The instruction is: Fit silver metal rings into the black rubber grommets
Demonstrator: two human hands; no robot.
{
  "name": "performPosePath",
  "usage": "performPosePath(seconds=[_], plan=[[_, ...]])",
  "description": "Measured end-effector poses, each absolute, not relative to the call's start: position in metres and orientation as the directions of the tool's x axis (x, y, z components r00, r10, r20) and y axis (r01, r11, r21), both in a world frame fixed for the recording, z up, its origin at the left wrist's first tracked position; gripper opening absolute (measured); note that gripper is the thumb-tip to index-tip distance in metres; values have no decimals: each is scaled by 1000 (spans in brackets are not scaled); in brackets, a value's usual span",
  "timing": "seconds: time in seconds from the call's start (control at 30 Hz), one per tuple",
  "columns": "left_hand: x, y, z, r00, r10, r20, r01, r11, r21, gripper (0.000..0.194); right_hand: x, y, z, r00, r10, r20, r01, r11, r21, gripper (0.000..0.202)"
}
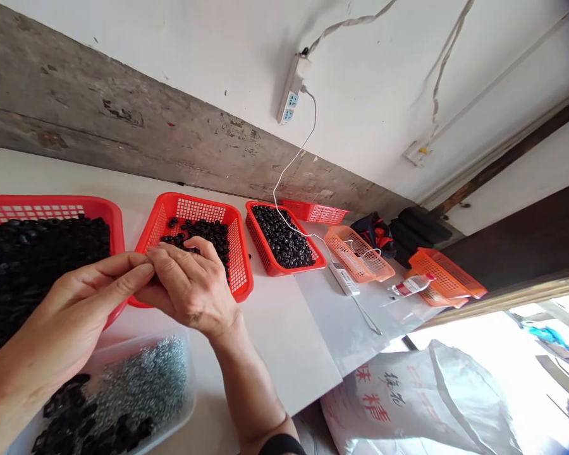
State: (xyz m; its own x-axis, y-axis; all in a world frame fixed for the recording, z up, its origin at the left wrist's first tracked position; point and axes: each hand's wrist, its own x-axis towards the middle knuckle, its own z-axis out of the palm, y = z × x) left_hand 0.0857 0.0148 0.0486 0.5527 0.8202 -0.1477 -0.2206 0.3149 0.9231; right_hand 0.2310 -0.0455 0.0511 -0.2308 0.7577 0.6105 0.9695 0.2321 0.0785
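My left hand [95, 291] and my right hand [189, 284] meet fingertip to fingertip above the table, both closed in a pinch. Whatever lies between the fingers is too small and covered to name. Just behind the hands is a red basket [246, 278] partly filled with small black parts [213, 237]. To the left, a larger red basket [116, 221] is heaped with black pieces [42, 253]. Below the hands stands a clear plastic tub [189, 398] of small shiny metal pieces [146, 373] and black parts [71, 404], partly hidden by my left forearm.
Farther right stand a red basket of black rings [284, 243], an orange basket [360, 268], a power strip [344, 278], a bottle [412, 285] and stacked orange baskets [443, 278]. A white cable [284, 218] crosses the basket. A large white sack [417, 398] stands beyond the table edge.
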Motion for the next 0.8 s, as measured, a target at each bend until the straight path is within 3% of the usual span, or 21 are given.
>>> performPosePath(seconds=[0.13, 0.27, 0.43, 0.63, 0.8], plan=[[81, 14, 44, 531, 844, -80, -171, 199, 965, 29, 233, -46, 48, -220, 692, 688, 962, 271, 36, 41], [76, 15, 46, 559, 828, 44, -84, 3, 996, 28, 236, -45, 43, -238, 699, 675, 956, 290, 38, 35], [75, 17, 48, 630, 776, 5, -100, 75, 992, 31, 233, -45, 43, -221, 698, 681, 965, 260, 46, 38], [78, 17, 49, 627, 772, 100, -148, -9, 989, 27, 228, -47, 50, -168, 736, 656, 981, 192, 35, 38], [82, 17, 54, 714, 687, 132, -182, 1, 983, 25, 232, -48, 50, -158, 641, 751, 959, 281, -37, 30]])
